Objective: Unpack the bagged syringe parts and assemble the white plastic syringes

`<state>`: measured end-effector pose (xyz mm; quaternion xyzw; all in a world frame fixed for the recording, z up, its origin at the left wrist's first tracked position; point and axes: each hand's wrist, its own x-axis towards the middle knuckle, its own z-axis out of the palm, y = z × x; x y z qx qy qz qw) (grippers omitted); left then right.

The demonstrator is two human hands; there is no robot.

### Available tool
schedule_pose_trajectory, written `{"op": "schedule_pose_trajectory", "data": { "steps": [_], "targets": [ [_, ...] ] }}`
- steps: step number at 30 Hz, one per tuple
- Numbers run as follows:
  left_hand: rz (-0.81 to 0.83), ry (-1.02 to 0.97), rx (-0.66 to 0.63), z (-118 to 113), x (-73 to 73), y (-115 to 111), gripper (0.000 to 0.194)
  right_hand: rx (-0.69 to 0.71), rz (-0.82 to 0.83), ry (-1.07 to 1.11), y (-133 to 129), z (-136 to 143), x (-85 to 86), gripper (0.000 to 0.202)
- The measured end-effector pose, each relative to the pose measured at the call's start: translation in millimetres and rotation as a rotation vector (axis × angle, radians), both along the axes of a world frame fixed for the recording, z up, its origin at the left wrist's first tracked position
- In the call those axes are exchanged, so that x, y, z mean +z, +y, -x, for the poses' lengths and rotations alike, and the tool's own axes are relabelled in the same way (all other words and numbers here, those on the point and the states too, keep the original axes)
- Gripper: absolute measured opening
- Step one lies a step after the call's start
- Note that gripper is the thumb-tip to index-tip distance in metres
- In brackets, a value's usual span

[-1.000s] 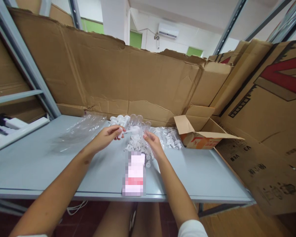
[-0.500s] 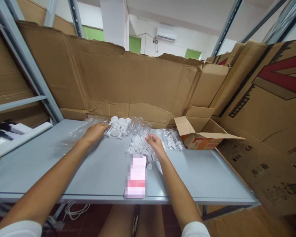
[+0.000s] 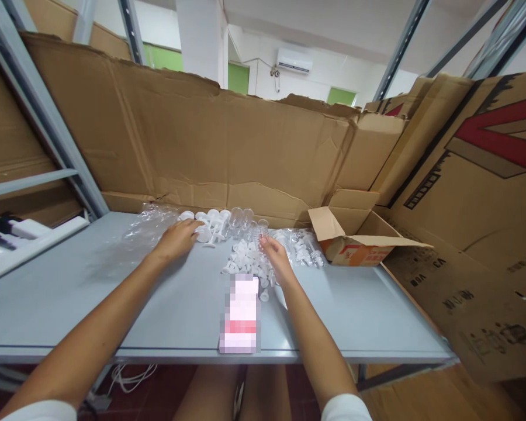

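My left hand (image 3: 179,240) reaches over the left side of a group of white plastic parts with round discs and stems (image 3: 214,225). Its fingers are stretched out and slightly bent, the tips at the parts; no held piece shows. With the fingers of my right hand (image 3: 275,252) closed in a pinch, I hold the lower end of a clear plastic cylinder (image 3: 263,225). More clear cylinders (image 3: 241,217) stand just left of it. Below them lies a pile of small white plastic pieces (image 3: 244,256), partly hidden by my right hand.
A phone with a blurred screen (image 3: 240,316) lies at the table's front edge. Clear plastic film (image 3: 144,231) is at the left, a bag of white pieces (image 3: 305,248) at the right. Beside it sits an open cardboard box (image 3: 363,254). Cardboard sheets (image 3: 245,146) wall the back.
My left hand has shifted right and slightly towards me, over the white disc parts; one disc behind it now shows. My right hand keeps its pinch in nearly the same place.
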<state>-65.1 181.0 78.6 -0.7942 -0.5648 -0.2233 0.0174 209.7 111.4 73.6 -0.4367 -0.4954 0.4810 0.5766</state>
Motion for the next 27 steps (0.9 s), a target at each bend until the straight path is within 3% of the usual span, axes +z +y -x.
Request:
{"op": "schedule_pose_trajectory", "data": {
  "steps": [2, 6, 9, 11, 15, 20, 23, 27],
  "targets": [
    [0.009, -0.12, -0.158, -27, 6.0, -16, 0.032, 0.004, 0.021, 0.018, -1, 1, 0.6, 0.047],
    [0.216, -0.508, -0.493, -90, 10.3, -55, 0.043, 0.054, 0.026, 0.083, -6, 7, 3.7, 0.051],
    [0.305, -0.82, -0.558, -127, 7.1, -72, 0.047, 0.124, 0.004, 0.136, -11, 12, 6.8, 0.052],
    [0.313, -0.977, -0.543, -142, 4.2, -72, 0.046, 0.148, 0.005, 0.135, -12, 13, 8.0, 0.051],
    [0.207, -0.98, -0.4, -140, 3.9, -48, 0.047, 0.075, -0.004, 0.046, -7, 6, 6.2, 0.051],
    [-0.017, -0.652, 0.072, -110, 17.7, -3, 0.05, -0.237, -0.1, -0.19, 6, -15, 2.0, 0.051],
    [-0.061, -0.417, 0.17, -106, 27.1, 15, 0.053, -0.339, -0.13, -0.286, 11, -24, 0.5, 0.044],
    [-0.06, -0.217, 0.292, -111, 31.2, 36, 0.059, -0.377, -0.134, -0.327, 14, -30, -1.2, 0.039]
  ]
}}
